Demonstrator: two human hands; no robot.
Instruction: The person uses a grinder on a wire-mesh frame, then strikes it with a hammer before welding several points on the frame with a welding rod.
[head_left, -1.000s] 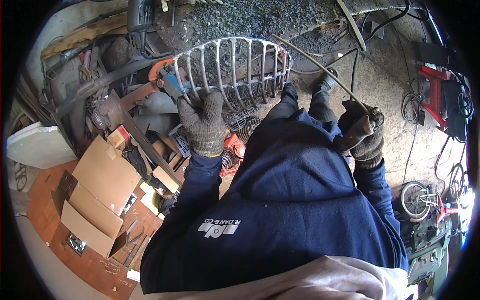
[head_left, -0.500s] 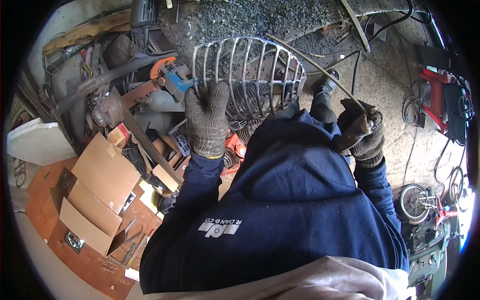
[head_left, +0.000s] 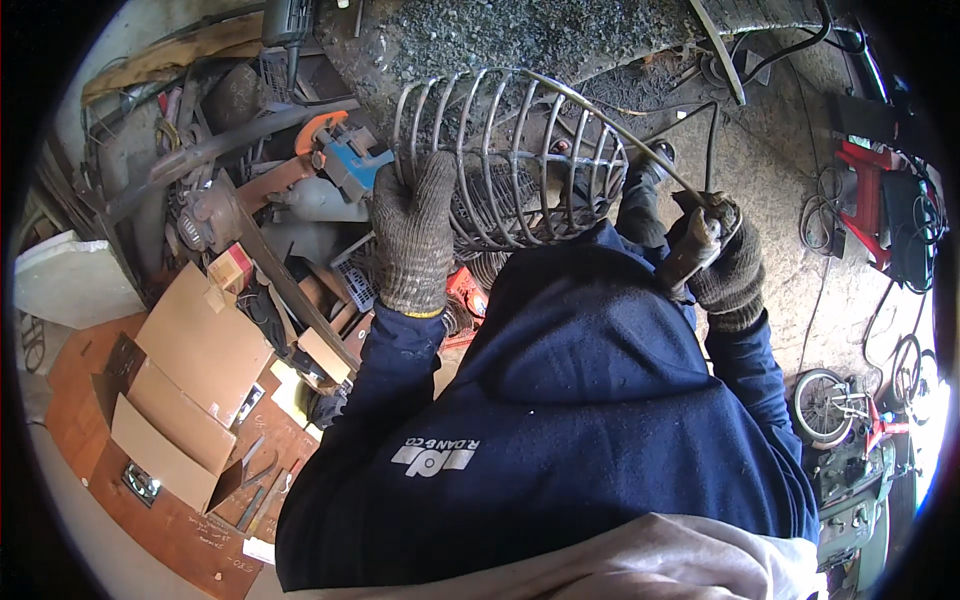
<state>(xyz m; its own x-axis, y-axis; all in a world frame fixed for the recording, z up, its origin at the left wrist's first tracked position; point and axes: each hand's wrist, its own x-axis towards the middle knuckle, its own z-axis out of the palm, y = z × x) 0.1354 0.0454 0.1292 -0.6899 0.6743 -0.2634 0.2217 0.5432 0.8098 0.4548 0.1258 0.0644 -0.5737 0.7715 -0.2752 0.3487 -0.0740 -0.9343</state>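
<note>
A cage-like basket of bent metal rods (head_left: 487, 152) is in front of me, with long curved ribs crossed by a middle bar. My left hand (head_left: 415, 235), in a grey knitted glove, is closed on the basket's left end; its fingertips are partly hidden. On the right, my gloved right hand (head_left: 735, 270) grips a worn, brownish handle that looks like a welding electrode holder (head_left: 692, 250). From it a long thin rod (head_left: 620, 124) slants up and left, its far end at the basket's top rim; whether they touch, I cannot tell.
Left of the basket lie a blue-and-orange tool (head_left: 352, 165) and piled metal scrap. An opened cardboard box (head_left: 195, 365) rests on a brown board (head_left: 90, 440). Dark grit (head_left: 470, 40) covers the far surface. Cables, a red stand (head_left: 868, 195) and a small bicycle wheel (head_left: 822, 408) are at right.
The basket has tilted and shifted slightly right, showing its ribs more openly. My right hand has moved slightly left and the rod slants more steeply. My left hand keeps its grip.
</note>
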